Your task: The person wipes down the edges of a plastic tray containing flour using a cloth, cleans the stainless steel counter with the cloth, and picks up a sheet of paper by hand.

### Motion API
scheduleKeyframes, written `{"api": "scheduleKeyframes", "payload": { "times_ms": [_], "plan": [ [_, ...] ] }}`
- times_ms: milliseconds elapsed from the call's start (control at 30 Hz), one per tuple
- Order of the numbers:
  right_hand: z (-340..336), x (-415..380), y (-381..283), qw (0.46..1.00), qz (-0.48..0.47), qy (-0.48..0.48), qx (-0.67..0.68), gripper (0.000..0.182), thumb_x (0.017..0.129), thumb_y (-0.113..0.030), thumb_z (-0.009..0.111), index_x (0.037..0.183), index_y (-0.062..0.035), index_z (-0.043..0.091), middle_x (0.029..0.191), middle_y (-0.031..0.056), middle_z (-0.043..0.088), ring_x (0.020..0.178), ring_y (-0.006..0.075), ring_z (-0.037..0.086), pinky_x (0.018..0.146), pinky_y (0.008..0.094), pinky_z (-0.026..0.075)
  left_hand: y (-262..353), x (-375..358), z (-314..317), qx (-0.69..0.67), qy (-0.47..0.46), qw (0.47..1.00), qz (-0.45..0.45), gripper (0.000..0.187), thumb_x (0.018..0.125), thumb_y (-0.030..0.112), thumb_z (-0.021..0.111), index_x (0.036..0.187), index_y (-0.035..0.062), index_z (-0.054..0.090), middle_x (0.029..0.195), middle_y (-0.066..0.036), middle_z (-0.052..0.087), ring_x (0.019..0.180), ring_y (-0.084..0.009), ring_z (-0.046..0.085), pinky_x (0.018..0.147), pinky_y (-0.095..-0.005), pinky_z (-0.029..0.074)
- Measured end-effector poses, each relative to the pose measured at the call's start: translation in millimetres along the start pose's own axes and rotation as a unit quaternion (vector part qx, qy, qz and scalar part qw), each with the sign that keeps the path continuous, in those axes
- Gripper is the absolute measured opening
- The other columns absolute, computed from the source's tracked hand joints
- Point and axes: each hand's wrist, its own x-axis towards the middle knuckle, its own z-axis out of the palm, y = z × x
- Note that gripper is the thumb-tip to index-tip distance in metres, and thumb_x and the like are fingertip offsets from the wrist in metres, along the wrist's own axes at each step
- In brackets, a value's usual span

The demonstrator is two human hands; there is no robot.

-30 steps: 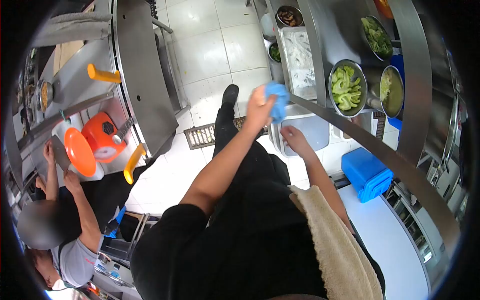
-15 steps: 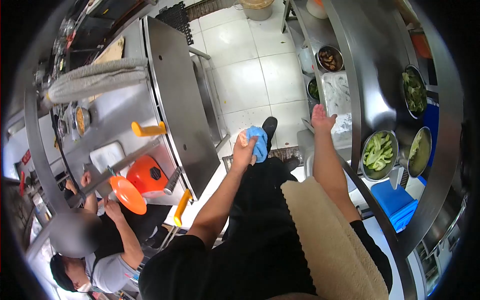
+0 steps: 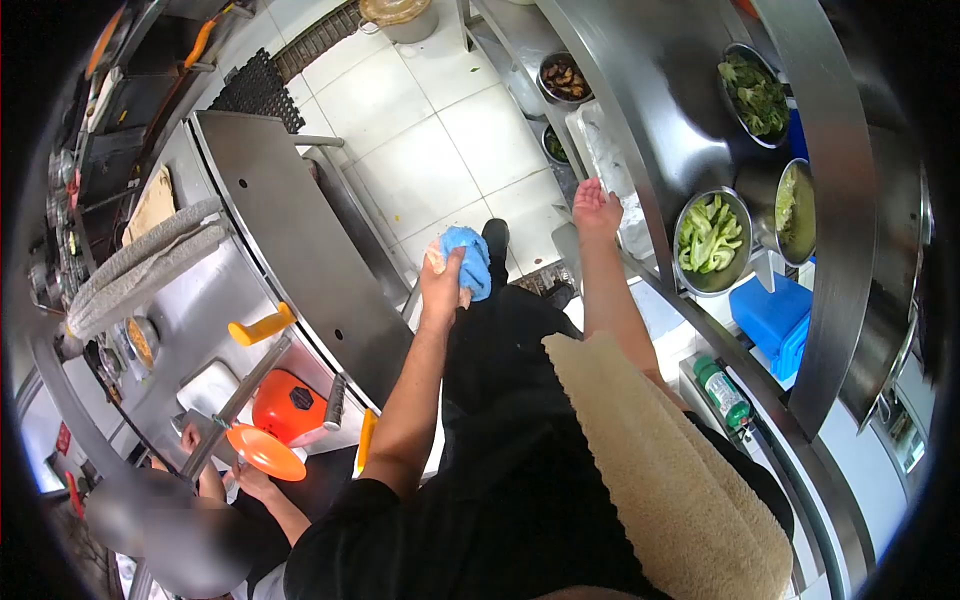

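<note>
My left hand is closed around a blue cloth, with an orange-white cloth bunched beside it, in front of my dark trousers. My right hand is held out with its fingers apart and nothing in it, close to the lower shelf of the steel counter at the right. A beige towel hangs over my right side.
Bowls of cut greens and leafy greens stand on the right steel counter. At the left are a steel unit, an orange container and a co-worker's hands. A lidded bucket stands on the floor ahead.
The view has turned and shifted, so the right counter and left unit sit differently. A green bottle now shows at the lower right. The blue cloth stays in my left hand.
</note>
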Motion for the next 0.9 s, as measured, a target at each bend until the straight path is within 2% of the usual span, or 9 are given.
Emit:
{"api": "scheduleKeyframes", "payload": {
  "times_ms": [67,167,267,400,500,567,733,833,900],
  "plan": [
    [8,-23,1,1.0,0.004,-0.019,-0.014,0.043,0.11,-0.032,0.038,0.101,0.0061,0.055,0.094,0.0174,0.066,0.086,0.0277,0.066,0.083,0.0445,0.061,2,-6,-1,-0.014,0.014,1.0,-0.007,0.042,0.098,0.021,0.07,0.133,0.0024,0.057,0.117,-0.008,0.069,0.103,-0.0168,0.067,0.09,-0.0335,0.054],
    [9,-43,4,0.997,0.012,-0.033,-0.062,0.042,0.11,-0.033,0.042,0.103,0.0064,0.055,0.096,0.0177,0.064,0.088,0.0278,0.066,0.086,0.044,0.061,6,-20,-1,-0.051,0.039,0.998,0.006,0.041,0.098,0.021,0.07,0.133,0.0029,0.057,0.115,-0.007,0.069,0.102,-0.0171,0.067,0.089,-0.0337,0.054],
    [12,-71,14,0.991,0.028,-0.046,-0.12,0.049,0.108,-0.038,0.054,0.117,0.0099,0.047,0.108,0.0188,0.056,0.102,0.0274,0.061,0.094,0.0419,0.058,14,-44,2,-0.096,0.076,0.991,0.049,0.04,0.099,0.022,0.069,0.132,0.0031,0.057,0.115,-0.007,0.068,0.102,-0.0172,0.067,0.089,-0.0337,0.054],
    [3,-112,36,0.974,0.095,-0.09,-0.185,0.053,0.107,-0.039,0.056,0.12,0.0111,0.046,0.111,0.0194,0.056,0.101,0.0283,0.061,0.095,0.0423,0.057,12,-66,-10,-0.155,0.105,0.975,0.122,0.042,0.1,0.023,0.068,0.134,0.0026,0.056,0.119,-0.007,0.067,0.102,-0.0175,0.066,0.087,-0.033,0.055],
    [-2,-146,59,0.953,0.153,-0.056,-0.255,0.044,0.106,-0.037,0.057,0.109,0.0071,0.055,0.103,0.0171,0.061,0.095,0.0273,0.063,0.091,0.043,0.058,20,-80,-29,-0.189,0.13,0.958,0.17,0.043,0.101,0.023,0.067,0.136,0.0026,0.054,0.12,-0.007,0.066,0.102,-0.0177,0.066,0.084,-0.0327,0.055],
    [-8,-165,74,0.93,0.171,-0.088,-0.313,0.042,0.105,-0.037,0.059,0.112,0.0051,0.056,0.103,0.0163,0.061,0.095,0.027,0.063,0.088,0.0426,0.058,35,-91,-41,-0.204,0.162,0.95,0.173,0.044,0.101,0.023,0.066,0.138,0.0029,0.053,0.12,-0.007,0.066,0.102,-0.0178,0.066,0.081,-0.0324,0.056],
    [18,-176,111,0.865,0.224,-0.141,-0.427,0.039,0.105,-0.035,0.059,0.118,0.0013,0.055,0.102,0.0156,0.062,0.092,0.0279,0.064,0.082,0.0434,0.058,87,-115,-70,-0.264,0.159,0.936,0.172,0.036,0.102,0.022,0.063,0.133,0.0067,0.052,0.102,-0.006,0.068,0.073,-0.0147,0.068,0.05,-0.0282,0.052],
    [55,-193,124,0.829,0.241,-0.179,-0.473,0.035,0.105,-0.034,0.059,0.119,-0.0017,0.056,0.103,0.0138,0.061,0.091,0.0266,0.063,0.081,0.0424,0.057,109,-118,-85,-0.292,0.154,0.92,0.211,0.034,0.102,0.022,0.063,0.132,0.007,0.052,0.1,-0.005,0.068,0.07,-0.0139,0.068,0.046,-0.0277,0.049],
    [73,-206,126,0.817,0.24,-0.18,-0.493,0.032,0.105,-0.033,0.06,0.119,-0.0036,0.057,0.103,0.0123,0.062,0.091,0.0255,0.062,0.081,0.0416,0.057,121,-128,-98,-0.265,0.114,0.938,0.192,0.037,0.102,0.022,0.063,0.134,0.0078,0.051,0.106,-0.007,0.068,0.08,-0.0168,0.07,0.057,-0.0297,0.055]
  ]
}}
